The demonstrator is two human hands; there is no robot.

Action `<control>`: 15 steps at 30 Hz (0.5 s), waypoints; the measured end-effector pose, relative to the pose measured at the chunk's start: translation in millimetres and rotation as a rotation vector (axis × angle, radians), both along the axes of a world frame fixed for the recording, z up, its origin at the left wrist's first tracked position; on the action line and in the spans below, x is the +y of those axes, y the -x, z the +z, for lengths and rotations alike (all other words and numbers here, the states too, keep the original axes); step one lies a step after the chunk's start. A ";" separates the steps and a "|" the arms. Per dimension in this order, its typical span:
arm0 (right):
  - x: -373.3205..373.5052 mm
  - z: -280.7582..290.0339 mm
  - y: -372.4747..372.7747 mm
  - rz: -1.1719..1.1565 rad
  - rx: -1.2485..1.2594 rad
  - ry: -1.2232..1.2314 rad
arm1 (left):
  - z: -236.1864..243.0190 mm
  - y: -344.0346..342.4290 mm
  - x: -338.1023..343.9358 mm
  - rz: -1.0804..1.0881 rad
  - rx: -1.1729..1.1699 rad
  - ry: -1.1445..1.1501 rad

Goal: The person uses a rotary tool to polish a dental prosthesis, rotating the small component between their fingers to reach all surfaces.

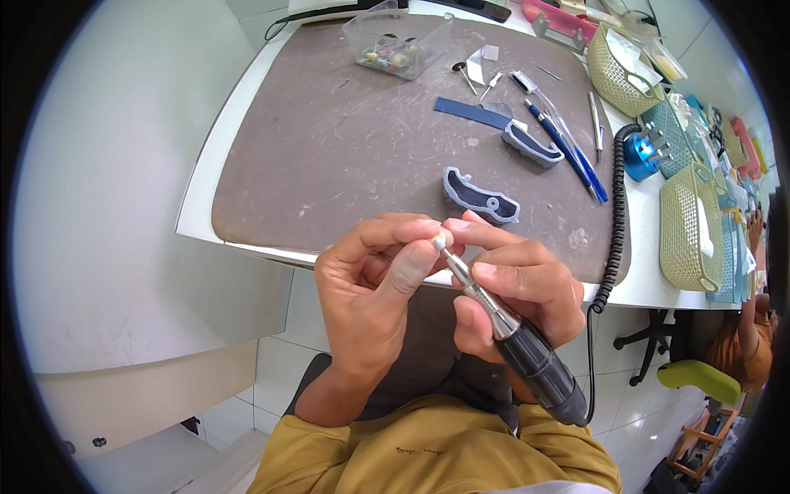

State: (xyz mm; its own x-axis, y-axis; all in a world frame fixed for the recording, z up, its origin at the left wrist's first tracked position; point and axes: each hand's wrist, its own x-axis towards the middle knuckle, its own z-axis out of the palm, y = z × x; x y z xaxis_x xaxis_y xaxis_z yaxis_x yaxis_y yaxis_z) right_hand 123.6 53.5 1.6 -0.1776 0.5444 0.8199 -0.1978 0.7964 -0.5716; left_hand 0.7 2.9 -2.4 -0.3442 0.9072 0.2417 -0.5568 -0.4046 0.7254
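Observation:
Over the table's near edge, my left hand pinches a small whitish piece like a dental crown between thumb and fingertips. My right hand is closed around a rotary handpiece with a silver nose and black body. It tilts up to the left, its tip against or right beside the small piece; the fingers partly hide the contact. Both hands' fingertips meet there. Just beyond them lies a grey, curved dental model section, with another model section farther right.
A clear box of small parts stands at the back. Blue pens, a toothbrush and small burs lie on the brown mat. A coiled black cord runs along the right, near baskets and a blue bur holder.

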 end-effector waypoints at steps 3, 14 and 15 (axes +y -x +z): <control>-0.8 -1.1 1.3 -0.045 -0.002 0.024 | 0.7 -0.3 -0.6 -0.003 -0.005 0.003; -1.5 -0.2 2.2 -0.049 0.012 0.026 | -0.1 -0.7 0.1 0.015 0.004 -0.010; -1.3 0.3 1.8 -0.050 0.012 0.026 | 0.4 -0.6 -0.1 0.015 0.002 -0.001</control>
State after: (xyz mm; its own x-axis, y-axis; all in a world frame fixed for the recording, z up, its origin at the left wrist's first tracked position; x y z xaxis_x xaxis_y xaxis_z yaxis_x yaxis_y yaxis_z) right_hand 121.8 52.2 1.9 -0.1401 0.5735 0.8071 -0.1647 0.7903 -0.5902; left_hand 1.3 2.8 -2.0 -0.3570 0.9017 0.2437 -0.5495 -0.4138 0.7259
